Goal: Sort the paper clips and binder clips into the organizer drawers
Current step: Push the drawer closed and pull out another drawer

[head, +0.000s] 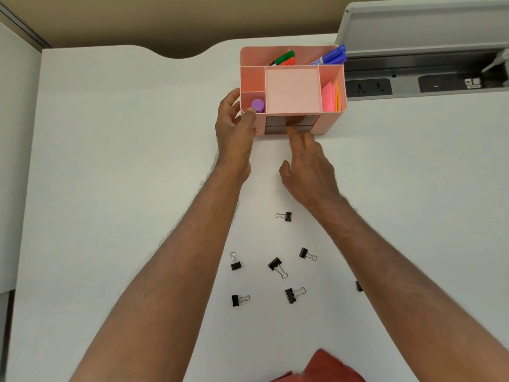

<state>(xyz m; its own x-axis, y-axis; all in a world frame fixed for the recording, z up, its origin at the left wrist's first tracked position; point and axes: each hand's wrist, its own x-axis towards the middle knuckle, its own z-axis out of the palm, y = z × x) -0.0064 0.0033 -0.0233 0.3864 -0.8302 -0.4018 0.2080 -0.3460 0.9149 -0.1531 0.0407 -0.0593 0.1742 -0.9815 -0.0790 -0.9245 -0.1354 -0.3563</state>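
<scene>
Arms reach forward over the white counter (pixel 110 161), left hand (pixel 234 125) gripping the pink plastic organizer's (pixel 292 89) corner, right hand (pixel 308 166) spread, forefinger touching its grey drawers (pixel 275 125), black binder clips (pixel 276 267) scattered nearer.

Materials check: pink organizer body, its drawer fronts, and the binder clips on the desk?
Pink desk organizer: likely moulded plastic, matte, thin uniform walls with rounded corners. Grey drawer fronts: darker and smooth, possibly tinted plastic; mostly in shadow, hard to tell. Black binder clips: black body that looks like painted sheet metal, with shiny silver wire handles.
</scene>
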